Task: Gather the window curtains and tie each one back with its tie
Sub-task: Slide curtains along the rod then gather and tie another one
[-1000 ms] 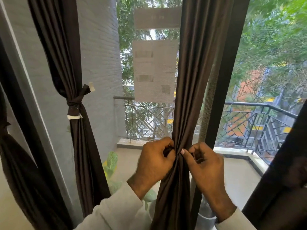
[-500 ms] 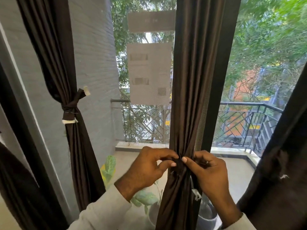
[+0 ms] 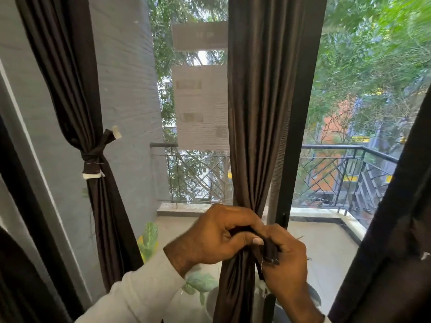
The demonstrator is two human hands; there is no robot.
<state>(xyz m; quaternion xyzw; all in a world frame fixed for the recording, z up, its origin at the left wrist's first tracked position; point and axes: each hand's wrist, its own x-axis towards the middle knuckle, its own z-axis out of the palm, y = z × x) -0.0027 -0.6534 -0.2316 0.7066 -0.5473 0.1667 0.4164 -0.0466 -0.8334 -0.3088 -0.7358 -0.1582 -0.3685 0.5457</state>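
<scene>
A dark brown middle curtain (image 3: 254, 113) hangs gathered into a narrow bundle in front of the window. My left hand (image 3: 217, 236) grips the dark tie (image 3: 270, 249) where it crosses the bundle. My right hand (image 3: 286, 259) pinches the tie's hanging end just beside it. The knot itself is hidden under my fingers. To the left, another brown curtain (image 3: 70, 89) hangs tied back with its own knotted tie (image 3: 94, 157).
A black window frame post (image 3: 300, 113) stands right behind the middle curtain. More dark curtain fabric (image 3: 396, 229) fills the right edge, and more of it the lower left corner. Beyond the glass lie a balcony railing (image 3: 338, 173) and potted plants (image 3: 149, 238).
Both hands have closed together over the tie; the left hand moved right across the bundle and the right hand drew the tie end downward. The view has shifted slightly.
</scene>
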